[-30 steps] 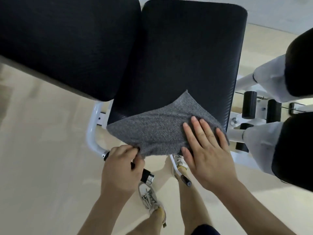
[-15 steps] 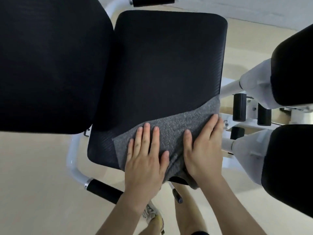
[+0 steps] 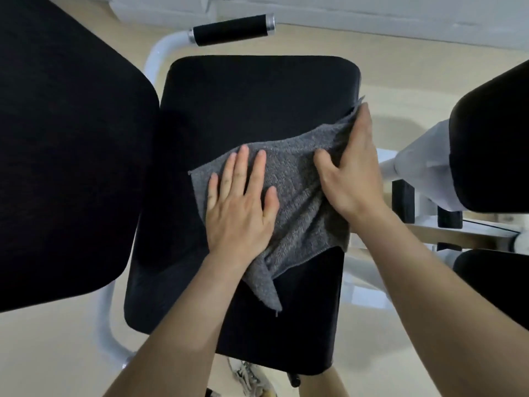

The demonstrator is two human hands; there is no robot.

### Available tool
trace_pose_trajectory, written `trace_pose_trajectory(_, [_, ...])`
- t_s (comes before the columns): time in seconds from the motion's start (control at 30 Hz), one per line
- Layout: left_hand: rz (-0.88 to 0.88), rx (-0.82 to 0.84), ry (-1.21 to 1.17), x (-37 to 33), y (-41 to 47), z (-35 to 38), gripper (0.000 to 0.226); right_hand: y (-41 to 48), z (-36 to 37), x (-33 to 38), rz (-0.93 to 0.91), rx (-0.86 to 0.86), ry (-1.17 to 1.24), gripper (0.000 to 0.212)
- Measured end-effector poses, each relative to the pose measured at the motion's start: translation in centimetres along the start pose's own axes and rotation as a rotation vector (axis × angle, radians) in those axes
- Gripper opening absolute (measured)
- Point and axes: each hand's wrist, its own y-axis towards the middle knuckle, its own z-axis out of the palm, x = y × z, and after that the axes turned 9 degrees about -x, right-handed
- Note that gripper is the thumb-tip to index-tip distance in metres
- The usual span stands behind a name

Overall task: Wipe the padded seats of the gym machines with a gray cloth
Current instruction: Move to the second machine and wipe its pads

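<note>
A gray cloth (image 3: 297,196) lies spread across the middle of a black padded seat (image 3: 249,101). My left hand (image 3: 240,207) presses flat on the cloth's left part with straight fingers. My right hand (image 3: 352,170) lies on the cloth's right part at the seat's right edge, fingers stretched along that edge and thumb spread onto the cloth. One corner of the cloth trails down toward me past my left wrist.
A large black back pad (image 3: 65,156) fills the left. A white frame tube with a black grip handle (image 3: 232,31) sits behind the seat. Two more black pads (image 3: 492,144) on white arms stand at the right. Beige floor lies all around; a shoe shows below the seat.
Both hands have slid the cloth away from me, from the seat's near edge to its middle. One second ago my left hand pinched the cloth's corner; now it presses flat.
</note>
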Motion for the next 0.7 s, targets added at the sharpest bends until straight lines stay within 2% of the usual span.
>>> trace_pose_trajectory(0.07, [-0.11, -0.012, 0.029, 2.0, -1.0, -0.2, 0.06, -0.3, 0.3, 1.0, -0.235, -0.008, -0.259, 0.081])
trace_pose_trajectory(0.13, [-0.218, -0.018, 0.066, 4.1, -3.0, -0.7, 0.061, -1.4, 1.2, 2.3, -0.387, 0.039, -0.378, 0.076])
trace_pose_trajectory(0.27, [-0.376, 0.005, 0.058, 6.5, -7.9, -2.1, 0.062, -6.1, 2.3, 4.6, -0.673, 0.258, -0.349, 0.069])
trace_pose_trajectory(0.4, [-0.333, 0.001, -0.016, 8.6, -11.0, -3.8, 0.057, -13.3, 1.6, 5.0, -0.814, 0.338, -0.318, 0.065])
trace_pose_trajectory(0.5, [-0.275, -0.002, -0.102, 10.0, -12.6, -5.1, 0.05, -18.9, 1.4, 3.1, -0.856, 0.446, -0.412, 0.058])
trace_pose_trajectory(0.6, [-0.184, 0.0, -0.048, 10.9, -13.5, -5.7, 0.047, -20.1, 1.7, 1.7, -0.837, 0.432, -0.442, 0.026])
trace_pose_trajectory(0.7, [-0.164, -0.041, -0.132, 12.3, -13.5, -6.4, 0.031, -18.7, 0.3, 2.1, -0.652, 0.4, -0.221, 0.02])
